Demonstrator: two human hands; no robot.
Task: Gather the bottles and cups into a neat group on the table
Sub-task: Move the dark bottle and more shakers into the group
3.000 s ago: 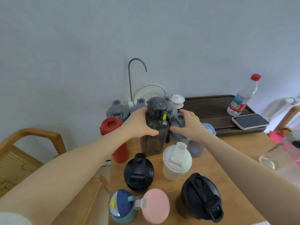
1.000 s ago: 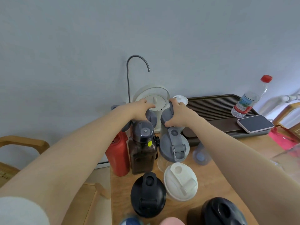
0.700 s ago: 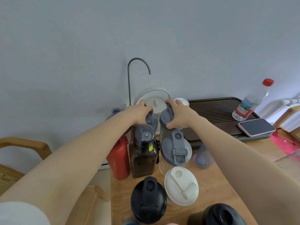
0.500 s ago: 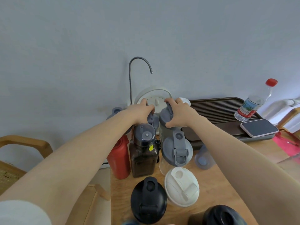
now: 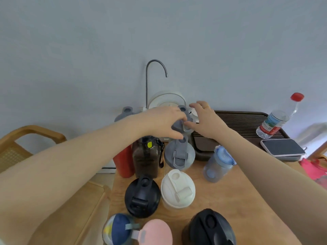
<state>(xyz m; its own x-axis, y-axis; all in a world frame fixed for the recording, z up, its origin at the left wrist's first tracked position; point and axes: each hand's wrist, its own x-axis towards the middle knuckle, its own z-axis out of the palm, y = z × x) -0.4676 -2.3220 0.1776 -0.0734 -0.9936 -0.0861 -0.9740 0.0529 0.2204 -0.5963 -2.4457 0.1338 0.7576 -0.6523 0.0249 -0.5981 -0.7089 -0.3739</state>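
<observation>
Several bottles and cups stand close together on the wooden table [image 5: 230,191]: a red bottle [image 5: 123,161], a dark brown bottle [image 5: 146,160], a grey-lidded shaker [image 5: 179,156], a white-lidded shaker [image 5: 177,190], a black-lidded shaker [image 5: 142,197] and a clear blue cup [image 5: 218,163] set a little to the right. At the back, my left hand [image 5: 164,121] curls around the lid of another grey-lidded bottle [image 5: 183,119]. My right hand [image 5: 207,119] hovers beside it, fingers spread, thumb near the lid. A third grey lid [image 5: 126,112] shows behind my left arm.
A white kettle [image 5: 167,101] with a curved spout [image 5: 155,68] stands against the wall. A dark slatted tray [image 5: 244,122] carries a water bottle [image 5: 277,119] and a phone [image 5: 283,147]. A blue-lidded cup [image 5: 118,228], a pink lid [image 5: 155,232] and a large black lid [image 5: 210,227] line the near edge. A chair [image 5: 17,138] stands left.
My right hand has come off the back grey lid and spread its fingers. My left hand has shifted right onto that lid. The view has tilted down.
</observation>
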